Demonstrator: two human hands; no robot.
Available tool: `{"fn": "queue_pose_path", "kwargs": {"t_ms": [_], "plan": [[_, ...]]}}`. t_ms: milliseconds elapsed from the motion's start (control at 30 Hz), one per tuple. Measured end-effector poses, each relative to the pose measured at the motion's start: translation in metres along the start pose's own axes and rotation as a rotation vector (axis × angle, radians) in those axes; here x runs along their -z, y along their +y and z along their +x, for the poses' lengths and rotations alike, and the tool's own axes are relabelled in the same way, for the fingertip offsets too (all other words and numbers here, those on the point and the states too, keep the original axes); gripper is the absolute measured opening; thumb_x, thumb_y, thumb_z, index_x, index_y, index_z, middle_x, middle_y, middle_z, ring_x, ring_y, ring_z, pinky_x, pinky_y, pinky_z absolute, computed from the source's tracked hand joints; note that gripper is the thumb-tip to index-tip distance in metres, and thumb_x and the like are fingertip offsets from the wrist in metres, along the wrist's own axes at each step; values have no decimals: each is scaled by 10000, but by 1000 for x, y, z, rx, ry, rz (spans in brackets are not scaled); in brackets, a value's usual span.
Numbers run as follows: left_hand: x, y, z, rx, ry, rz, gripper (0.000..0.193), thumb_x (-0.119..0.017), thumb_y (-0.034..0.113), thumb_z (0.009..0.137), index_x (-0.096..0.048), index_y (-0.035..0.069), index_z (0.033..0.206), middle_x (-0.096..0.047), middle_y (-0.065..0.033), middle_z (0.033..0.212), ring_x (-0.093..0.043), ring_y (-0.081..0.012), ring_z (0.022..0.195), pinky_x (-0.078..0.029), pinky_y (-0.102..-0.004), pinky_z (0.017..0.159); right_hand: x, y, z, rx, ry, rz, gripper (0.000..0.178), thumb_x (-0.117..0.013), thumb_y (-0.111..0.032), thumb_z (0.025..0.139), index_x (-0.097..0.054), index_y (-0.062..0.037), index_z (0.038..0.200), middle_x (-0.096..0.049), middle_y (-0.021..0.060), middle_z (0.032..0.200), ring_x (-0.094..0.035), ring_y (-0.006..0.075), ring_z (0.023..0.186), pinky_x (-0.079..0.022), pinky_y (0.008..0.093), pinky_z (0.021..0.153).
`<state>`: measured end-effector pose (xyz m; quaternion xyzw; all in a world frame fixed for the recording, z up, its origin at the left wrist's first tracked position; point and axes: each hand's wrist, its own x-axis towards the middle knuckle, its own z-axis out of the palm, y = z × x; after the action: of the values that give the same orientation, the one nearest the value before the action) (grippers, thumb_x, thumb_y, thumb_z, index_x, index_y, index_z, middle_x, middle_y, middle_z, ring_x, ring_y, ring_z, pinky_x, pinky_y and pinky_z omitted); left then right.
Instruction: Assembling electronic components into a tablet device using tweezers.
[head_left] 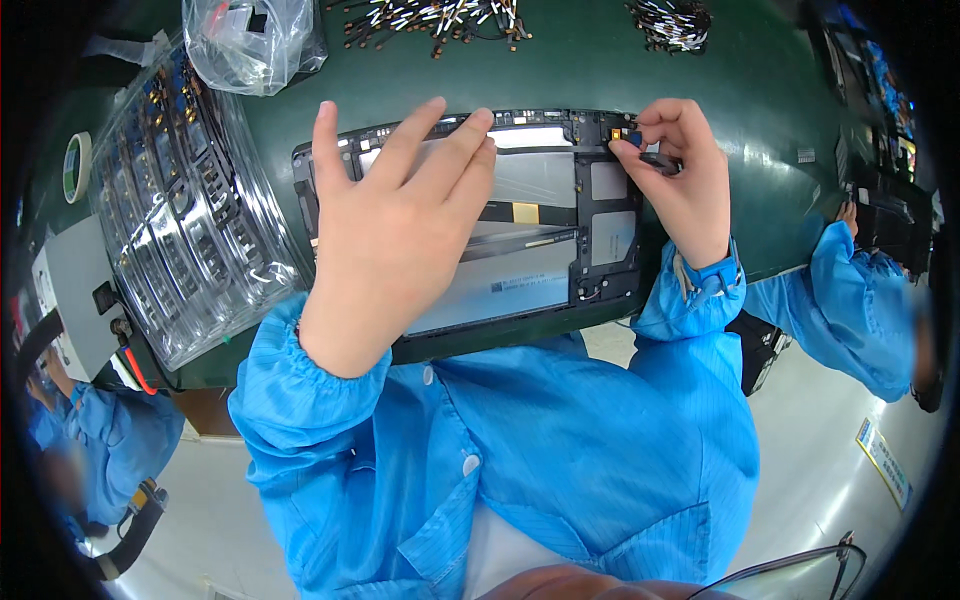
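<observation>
Tabletop, green above pale floor, bears an opened tablet, left hand spread, right hand pinching a blue piece.

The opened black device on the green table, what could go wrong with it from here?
Three possible risks with the opened black device:
1. The left hand spreads over its exposed inside; leaning down could mark or stress the panels.
2. The right hand has its fingertips at a small blue part by the far right corner, which might slip or bend.
3. A dark object sits among those fingers and could scrape the frame.
</observation>
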<state>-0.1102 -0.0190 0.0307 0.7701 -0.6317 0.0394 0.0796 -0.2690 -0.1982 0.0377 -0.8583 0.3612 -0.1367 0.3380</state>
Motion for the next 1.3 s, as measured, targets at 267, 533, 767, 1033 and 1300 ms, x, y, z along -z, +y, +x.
{"fn": "queue_pose_path", "kwargs": {"t_ms": [267,533,767,1033,1300], "plan": [[7,8,10,-148,105,120,219,-596,100,701,-665,97,909,-553,61,1170,-460,-152,1192,-211,-608,1034,-7,5,-2,127,73,-81,382,-706,-30,741,-478,-64,1045,-594,54,734,-589,179,666,-461,267,573],[12,11,29,-497,26,208,159,-591,65,617,-709,99,719,-579,32,960,-501,-128,1103,-227,-534,1100,-4,8,-2,134,68,-62,484,-671,-15,661,-486,-103,1100,-612,90,725,-631,298,670,-489,346,579],[17,10,51,-604,72,268,144,-593,67,625,-715,142,646,-611,23,926,-513,-153,1092,-209,-522,1112,-2,1,2,189,166,-24,458,-715,-70,676,-533,-107,1094,-612,77,765,-610,253,633,-479,327,564],[6,15,-4,-102,122,184,286,-584,113,725,-658,145,1000,-512,-71,1233,-436,-224,1199,-209,-606,1026,2,-25,4,384,250,-25,243,-670,-40,748,-626,-88,982,-627,58,830,-599,205,681,-483,304,589],[20,40,-68,139,260,-636,317,-611,107,741,-612,145,1055,-500,-85,1237,-482,-283,1145,-296,-543,984,-31,-38,17,694,-60,-293,356,-619,-30,670,-664,-129,1009,-616,15,993,-626,222,737,-507,320,648]]}}
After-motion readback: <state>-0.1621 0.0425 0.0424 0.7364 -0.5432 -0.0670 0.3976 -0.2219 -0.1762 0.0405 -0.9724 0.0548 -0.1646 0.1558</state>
